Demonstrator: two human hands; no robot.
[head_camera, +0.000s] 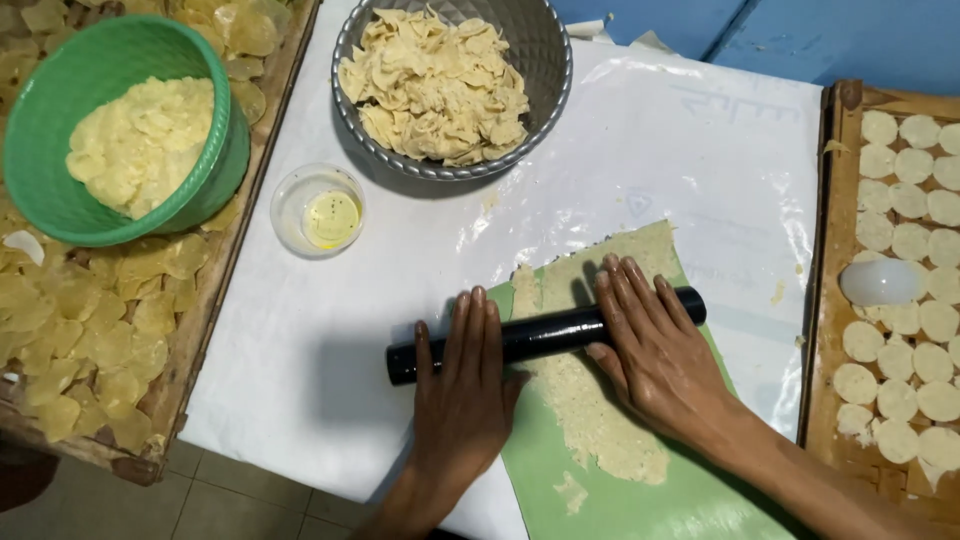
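**Two flat hands on a black roller over dough**

Head view: The left hand (462, 375) lies palm down on the black rolling pin (545, 335), fingers straight and pressed together, near the pin's left end. The right hand (652, 345) rests the same way on the pin's right part, fingers flat and slightly spread, fingertips reaching past the pin. Neither hand curls around the pin; both press on top of it.

Under and between the hands lies a strip of pale dough (590, 400), flattened on a green sheet (690, 500). The dough runs from beyond the right hand's fingertips back toward the wrists. The green sheet lies on a white plastic-covered table (300, 380).

Beyond the left hand's fingertips stands a small clear cup (318, 211) holding yellowish liquid, and farther out a metal bowl (545, 80) filled with pale dough scraps. Well to the left of the left hand, a green bowl (40, 150) of yellow pieces sits on a wooden tray (190, 360) spread with thin yellow rounds. To the right of the right hand, another wooden tray (830, 300) carries rows of small white dough discs (900, 200).
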